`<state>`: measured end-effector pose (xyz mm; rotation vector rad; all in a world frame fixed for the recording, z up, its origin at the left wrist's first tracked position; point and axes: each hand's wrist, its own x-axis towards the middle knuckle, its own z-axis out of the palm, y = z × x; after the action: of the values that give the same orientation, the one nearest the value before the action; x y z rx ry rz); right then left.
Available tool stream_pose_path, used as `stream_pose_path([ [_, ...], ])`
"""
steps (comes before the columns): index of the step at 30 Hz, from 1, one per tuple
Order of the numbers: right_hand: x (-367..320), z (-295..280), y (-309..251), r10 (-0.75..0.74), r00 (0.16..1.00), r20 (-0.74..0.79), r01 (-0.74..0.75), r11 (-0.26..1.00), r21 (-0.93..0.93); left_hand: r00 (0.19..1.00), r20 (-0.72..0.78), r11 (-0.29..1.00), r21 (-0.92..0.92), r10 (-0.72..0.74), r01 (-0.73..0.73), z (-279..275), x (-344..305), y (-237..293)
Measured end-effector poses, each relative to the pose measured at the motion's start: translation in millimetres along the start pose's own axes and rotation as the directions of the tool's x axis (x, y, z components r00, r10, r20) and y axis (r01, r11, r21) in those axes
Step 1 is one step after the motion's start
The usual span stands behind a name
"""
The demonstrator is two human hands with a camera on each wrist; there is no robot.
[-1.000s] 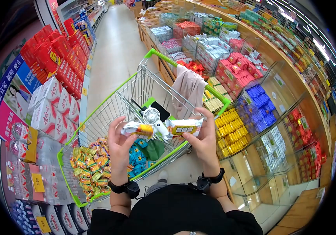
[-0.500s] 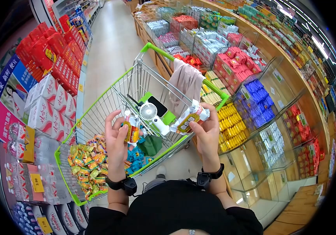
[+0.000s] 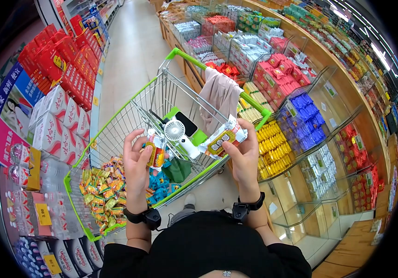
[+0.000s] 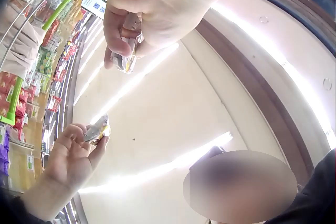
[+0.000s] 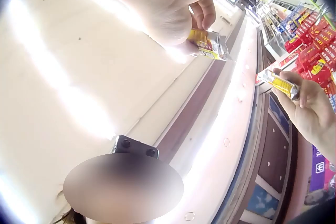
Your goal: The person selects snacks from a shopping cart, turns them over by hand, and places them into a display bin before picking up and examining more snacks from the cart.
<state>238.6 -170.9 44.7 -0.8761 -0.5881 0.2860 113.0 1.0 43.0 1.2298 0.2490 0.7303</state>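
Note:
Over the shopping cart (image 3: 98, 134), each hand holds up a small wrapped snack packet. My left hand (image 3: 137, 173) pinches a white, orange and yellow snack packet (image 3: 157, 156), thumb across its face. In my right hand (image 3: 245, 162) is a larger-looking white and yellow snack packet (image 3: 218, 144) with dark lettering, tilted up to the right and gripped between thumb and fingers. The left wrist view shows the left packet (image 4: 124, 65) poking out below the curled fingers. A silvery end of the right packet (image 5: 218, 48) shows in the right wrist view.
The cart carries a heap of wrapped sweets (image 3: 104, 192), blue packets (image 3: 162, 185), a white handheld fan (image 3: 176, 131), a phone (image 3: 186, 121) and a pale cloth (image 3: 221, 95) over its handle. Snack bins (image 3: 273, 148) line the right; red boxes (image 3: 55, 60) and bottles (image 3: 60, 208) stand left.
Both packets have turned from lying nearly level to tilted, the left one almost upright, and the hands have moved slightly apart. Over the last half second little has changed.

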Motion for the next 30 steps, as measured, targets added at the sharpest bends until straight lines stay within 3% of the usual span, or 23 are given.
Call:
stream_pose_path([
  [16, -7.2, -17.8, -10.0, -0.005, 0.998, -0.059, 0.005, 1.0, 0.01, 0.999, 0.008, 0.996, 0.088, -0.034, 0.034, 12.6, -10.6, 0.4],
  [22, -12.1, -26.2, -13.7, -0.014, 0.998, -0.06, 0.014, 1.0, 0.008, 0.997, 0.075, 0.995, 0.097, -0.012, 0.005, 18.0, -18.4, -5.5],
  [25, -13.4, -35.1, -12.1, 0.006, 0.999, -0.05, -0.008, 0.999, -0.038, 0.976, 0.212, 0.962, 0.248, 0.058, -0.111, 15.5, -21.4, -11.5],
  [27, -15.7, -40.2, -12.2, 0.003, 0.999, -0.04, -0.005, 0.998, -0.068, 0.86, 0.466, 0.883, 0.29, 0.207, -0.37, 24.5, -22.4, -10.5],
  [30, -20.7, -46.3, -15.3, 0.021, 1.0, -0.019, -0.023, 0.995, -0.102, 0.87, 0.472, 0.906, 0.291, 0.143, -0.307, 44.0, -30.7, -8.9],
])
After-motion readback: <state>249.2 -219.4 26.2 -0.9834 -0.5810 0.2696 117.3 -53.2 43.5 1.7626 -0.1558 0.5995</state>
